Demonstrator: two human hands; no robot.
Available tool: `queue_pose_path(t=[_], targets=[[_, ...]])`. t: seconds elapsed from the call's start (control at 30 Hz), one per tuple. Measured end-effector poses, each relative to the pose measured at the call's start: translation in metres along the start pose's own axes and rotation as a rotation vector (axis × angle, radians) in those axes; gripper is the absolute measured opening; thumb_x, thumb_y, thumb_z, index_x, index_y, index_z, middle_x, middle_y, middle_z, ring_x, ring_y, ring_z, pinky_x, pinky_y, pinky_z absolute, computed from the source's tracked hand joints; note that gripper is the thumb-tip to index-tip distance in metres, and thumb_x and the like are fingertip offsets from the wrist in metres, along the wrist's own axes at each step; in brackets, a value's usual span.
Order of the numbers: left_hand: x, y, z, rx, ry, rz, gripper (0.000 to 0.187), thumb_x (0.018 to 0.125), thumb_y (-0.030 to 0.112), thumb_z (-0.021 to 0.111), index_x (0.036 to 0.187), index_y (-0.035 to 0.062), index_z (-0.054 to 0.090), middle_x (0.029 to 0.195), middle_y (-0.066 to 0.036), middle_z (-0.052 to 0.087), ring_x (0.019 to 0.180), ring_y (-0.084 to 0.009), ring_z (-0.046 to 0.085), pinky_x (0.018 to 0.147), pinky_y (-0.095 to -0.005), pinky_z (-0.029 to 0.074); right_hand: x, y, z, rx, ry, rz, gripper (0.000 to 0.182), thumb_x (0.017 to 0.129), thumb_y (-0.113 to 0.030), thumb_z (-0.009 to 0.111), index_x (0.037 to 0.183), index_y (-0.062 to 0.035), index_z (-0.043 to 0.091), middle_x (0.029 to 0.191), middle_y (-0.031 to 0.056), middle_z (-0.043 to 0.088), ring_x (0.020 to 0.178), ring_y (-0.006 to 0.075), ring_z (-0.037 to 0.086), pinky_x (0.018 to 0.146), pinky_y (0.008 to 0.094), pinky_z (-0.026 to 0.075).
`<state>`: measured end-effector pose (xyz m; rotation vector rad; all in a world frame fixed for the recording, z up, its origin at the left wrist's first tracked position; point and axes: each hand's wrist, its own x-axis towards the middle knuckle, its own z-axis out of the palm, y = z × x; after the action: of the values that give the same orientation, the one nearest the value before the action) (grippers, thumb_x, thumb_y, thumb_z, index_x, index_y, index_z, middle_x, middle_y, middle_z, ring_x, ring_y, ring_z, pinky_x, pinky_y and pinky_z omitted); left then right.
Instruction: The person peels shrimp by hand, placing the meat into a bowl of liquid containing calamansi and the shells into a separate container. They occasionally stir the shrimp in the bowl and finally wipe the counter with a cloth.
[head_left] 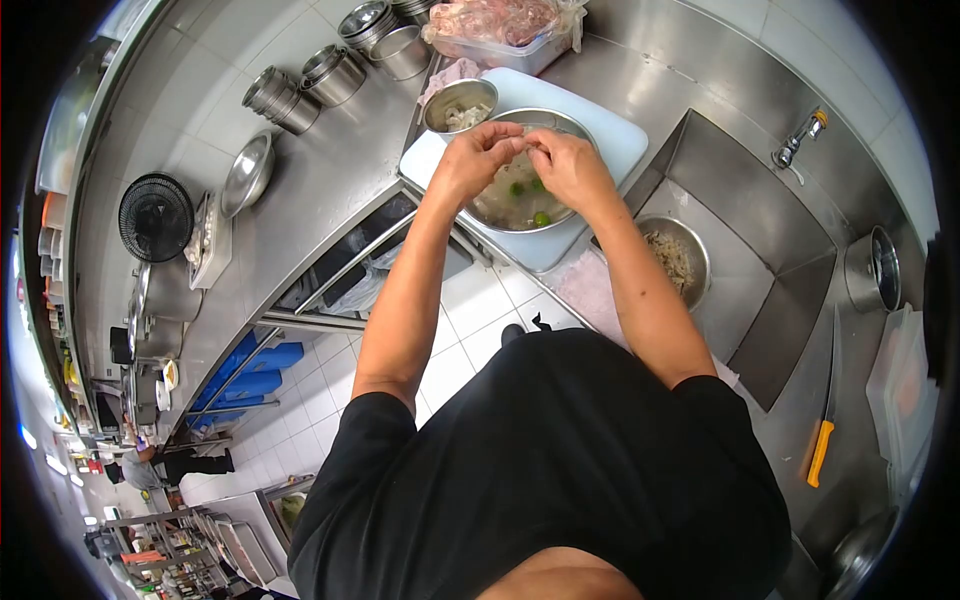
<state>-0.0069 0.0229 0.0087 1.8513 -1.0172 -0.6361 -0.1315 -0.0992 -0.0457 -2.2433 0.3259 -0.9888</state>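
My left hand (pixel 474 160) and my right hand (pixel 568 170) meet above a large metal bowl (pixel 520 229), fingertips pinched close together. Whatever lies between them is too small and hidden to make out. Cloudy liquid fills the bowl, with green citrus pieces (pixel 541 218) in it. Under the bowl is a light blue cutting board (pixel 622 140). A smaller metal bowl (pixel 432 112) holding whitish pieces (pixel 463 117) stands beyond my left hand. By my right forearm, a metal bowl (pixel 704 262) of brownish-grey scraps (pixel 668 255) sits at the sink's near side.
A tub of bagged raw meat (pixel 505 30) stands at the back. The sink (pixel 770 250) has a tap (pixel 795 145). A yellow-handled knife (pixel 822 450) lies to the right. Stacked metal pots (pixel 333 75) line the left counter. A person (pixel 150 468) stands far left.
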Motion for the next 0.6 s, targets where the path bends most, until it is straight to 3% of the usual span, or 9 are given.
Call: queue_pose_path(t=[0.13, 0.23, 0.33, 0.43, 0.53, 0.6], targets=[[0.007, -0.019, 0.003, -0.005, -0.052, 0.104, 0.033, 0.092, 0.03, 0.067, 0.116, 0.007, 0.065, 0.1, 0.001, 0.067, 0.088, -0.008, 0.06, 0.071, -0.0233, 0.045, 0.001, -0.002, -0.007, 0.121, -0.117, 0.187, 0.019, 0.089, -0.014, 0.06, 0.103, -0.0018, 0.065, 0.082, 0.0146, 0.068, 0.072, 0.0247, 0.065, 0.068, 0.0335, 0.051], [0.006, -0.018, 0.002, -0.056, -0.045, 0.078, 0.031, 0.093, 0.031, 0.066, 0.111, 0.0058, 0.065, 0.096, 0.0, 0.066, 0.086, -0.0095, 0.06, 0.074, -0.0248, 0.045, 0.001, 0.0, -0.016, 0.309, -0.194, 0.253, 0.019, 0.089, -0.015, 0.06, 0.102, -0.0016, 0.064, 0.078, 0.0135, 0.066, 0.069, 0.0191, 0.061, 0.068, 0.0312, 0.05], [0.007, -0.018, 0.005, -0.28, -0.136, 0.02, 0.03, 0.093, 0.032, 0.067, 0.107, 0.0059, 0.064, 0.092, 0.001, 0.065, 0.081, -0.0092, 0.058, 0.072, -0.0257, 0.045, 0.002, 0.0, -0.026, 0.299, -0.245, 0.244, 0.02, 0.089, -0.016, 0.06, 0.102, -0.0019, 0.064, 0.079, 0.013, 0.066, 0.069, 0.0181, 0.06, 0.068, 0.0312, 0.05], [0.012, -0.02, 0.003, -0.324, -0.221, -0.044, 0.027, 0.093, 0.031, 0.066, 0.106, 0.0072, 0.063, 0.088, 0.001, 0.063, 0.079, -0.0085, 0.057, 0.071, -0.0258, 0.045, 0.002, 0.002, -0.033, 0.071, -0.251, 0.118, 0.019, 0.089, -0.015, 0.059, 0.101, -0.0024, 0.065, 0.083, 0.014, 0.066, 0.073, 0.0207, 0.062, 0.069, 0.0319, 0.05], [0.021, -0.026, 0.002, -0.383, -0.218, -0.088, 0.026, 0.094, 0.032, 0.065, 0.106, 0.0092, 0.063, 0.083, 0.004, 0.061, 0.075, -0.0063, 0.055, 0.068, -0.0248, 0.044, -0.004, 0.01, -0.045, -0.102, -0.189, 0.0, 0.019, 0.085, -0.016, 0.059, 0.099, -0.0055, 0.066, 0.093, 0.0175, 0.068, 0.089, 0.0357, 0.065, 0.077, 0.0425, 0.051], [0.025, -0.03, 0.004, -0.182, -0.124, -0.042, 0.023, 0.094, 0.028, 0.063, 0.107, 0.0097, 0.064, 0.082, -0.001, 0.065, 0.076, -0.0118, 0.06, 0.068, -0.0286, 0.047, -0.017, 0.024, -0.061, -0.133, -0.06, 0.053, 0.019, 0.088, -0.016, 0.058, 0.101, -0.004, 0.066, 0.092, 0.0169, 0.068, 0.085, 0.0331, 0.065, 0.076, 0.0403, 0.051]])
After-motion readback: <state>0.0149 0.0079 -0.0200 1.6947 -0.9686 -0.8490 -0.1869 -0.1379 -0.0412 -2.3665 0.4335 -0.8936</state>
